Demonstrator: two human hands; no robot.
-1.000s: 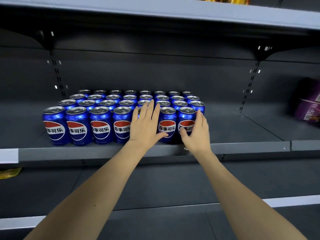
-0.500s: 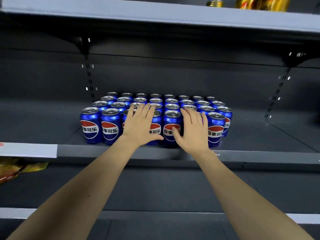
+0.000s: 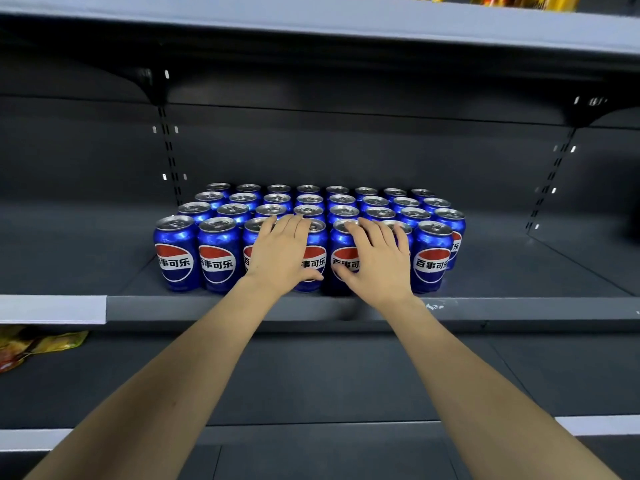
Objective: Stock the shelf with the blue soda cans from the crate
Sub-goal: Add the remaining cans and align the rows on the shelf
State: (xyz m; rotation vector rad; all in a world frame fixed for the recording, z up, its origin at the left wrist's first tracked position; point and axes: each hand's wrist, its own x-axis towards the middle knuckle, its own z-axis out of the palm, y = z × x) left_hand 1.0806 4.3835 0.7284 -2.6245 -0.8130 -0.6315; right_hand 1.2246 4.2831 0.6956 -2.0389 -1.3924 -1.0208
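From the head camera we see a block of shiny blue aluminium soda cans (image 3: 218, 252) standing upright in rows on the dark grey metal shelf (image 3: 519, 308). Our hands cover most of three front-row labels, and the back rows show only silver tops. At 12 o'clock, gold cans (image 3: 526, 1) on the upper shelf are cut off by the frame; at 9 o'clock a yellow packet (image 3: 41, 344) is blurred. Our left hand (image 3: 282, 252) lies flat, fingers spread and gripping nothing, against the front cans. Our right hand (image 3: 379, 259) rests likewise just beside it, thumb low, fingertips over the rims.
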